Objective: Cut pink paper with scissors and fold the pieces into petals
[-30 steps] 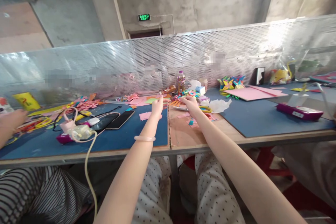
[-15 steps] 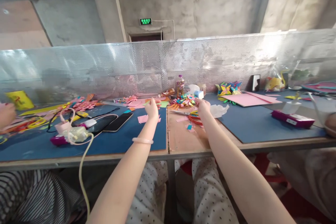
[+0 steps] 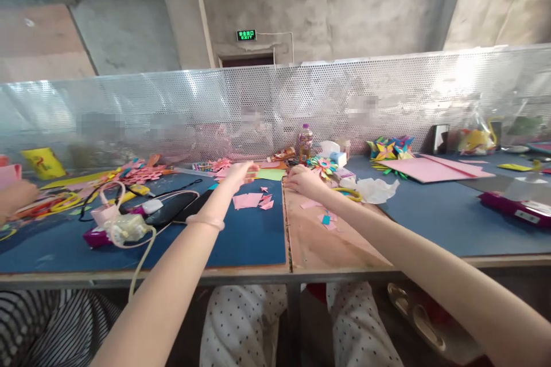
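My left hand [image 3: 239, 176] is over the blue mat, its fingers stretched toward the light green paper [image 3: 270, 174] with nothing visible in them. My right hand [image 3: 303, 181] is low near the right end of that paper, by the mat's edge; its fingers are curled in, and whatever they grip is hidden. Torn pink paper pieces [image 3: 247, 200] lie in front of my left hand. A multicoloured paper flower [image 3: 323, 167] is just beyond my right hand. Yellow scissor-like handles [image 3: 349, 193] show partly behind my right forearm.
A drink bottle [image 3: 305, 144] stands at the back, before the perforated metal screen [image 3: 241, 92]. Chargers and cables [image 3: 129, 226] lie at left, where another person's hand [image 3: 17, 198] holds pink paper. Pink sheets [image 3: 443, 168] and crumpled white paper [image 3: 377, 190] are at right.
My right hand has moved left, away from the scissors area, toward the green paper. My left hand has shifted slightly left and its fingers have extended. The view has turned a little left.
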{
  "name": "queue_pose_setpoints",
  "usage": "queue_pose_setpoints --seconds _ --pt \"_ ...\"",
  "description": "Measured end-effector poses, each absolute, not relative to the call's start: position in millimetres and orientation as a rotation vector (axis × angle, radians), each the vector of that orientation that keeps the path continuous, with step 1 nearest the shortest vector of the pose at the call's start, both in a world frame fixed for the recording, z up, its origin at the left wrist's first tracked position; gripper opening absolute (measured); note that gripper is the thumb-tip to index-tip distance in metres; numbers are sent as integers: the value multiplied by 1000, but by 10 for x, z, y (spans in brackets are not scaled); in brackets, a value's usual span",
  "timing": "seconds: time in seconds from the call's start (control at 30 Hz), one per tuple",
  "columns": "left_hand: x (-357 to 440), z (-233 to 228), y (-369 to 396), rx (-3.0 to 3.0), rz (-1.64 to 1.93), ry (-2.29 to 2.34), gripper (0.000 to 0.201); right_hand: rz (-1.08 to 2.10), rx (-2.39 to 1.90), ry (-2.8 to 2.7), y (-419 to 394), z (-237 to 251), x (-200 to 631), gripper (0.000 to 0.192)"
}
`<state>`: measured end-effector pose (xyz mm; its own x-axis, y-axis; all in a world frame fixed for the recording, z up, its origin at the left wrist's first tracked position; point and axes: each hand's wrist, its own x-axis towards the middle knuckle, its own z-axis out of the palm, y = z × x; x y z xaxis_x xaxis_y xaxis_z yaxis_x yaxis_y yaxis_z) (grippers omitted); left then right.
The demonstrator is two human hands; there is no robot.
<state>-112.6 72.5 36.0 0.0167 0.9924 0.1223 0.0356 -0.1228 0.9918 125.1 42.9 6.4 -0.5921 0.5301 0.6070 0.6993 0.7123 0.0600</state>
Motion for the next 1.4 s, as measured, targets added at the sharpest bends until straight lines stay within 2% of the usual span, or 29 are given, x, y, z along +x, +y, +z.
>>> queue_pose_setpoints --seconds 0.13,0.23,0.3,0.37,0.57,0.77,1.0,1.2,1.27,1.4 --pt "-1384 241 713 2071 702 1449 33 -333 -907 -2372 445 -49 982 23" --pt "-1577 174 718 2329 178 1383 57 -332 -1033 -2379 542 -111 852 27" --pt "-1662 147 697 2371 16 1362 74 -449 -1098 -2361 613 -138 789 28" --pt "-1696 133 654 2401 -47 1355 82 -580 -1114 -2394 670 -170 739 31" --pt "-1635 163 557 2414 -33 1404 86 -640 -1016 -2595 682 -320 670 31" --pt "-1599 212 584 2429 -19 1414 81 -412 -942 -2518 619 -327 760 32" --pt "-1616 115 563 2435 176 1401 61 -228 -1080 -2374 654 -182 735 61" --pt "-1634 48 564 2385 283 1419 58 129 -1187 -2428 472 38 693 60" --pt "-1619 53 540 2364 307 1427 56 130 -1252 -2351 375 75 709 55" --pt "-1593 87 465 2350 356 1420 55 146 -1337 -2368 195 67 745 57"
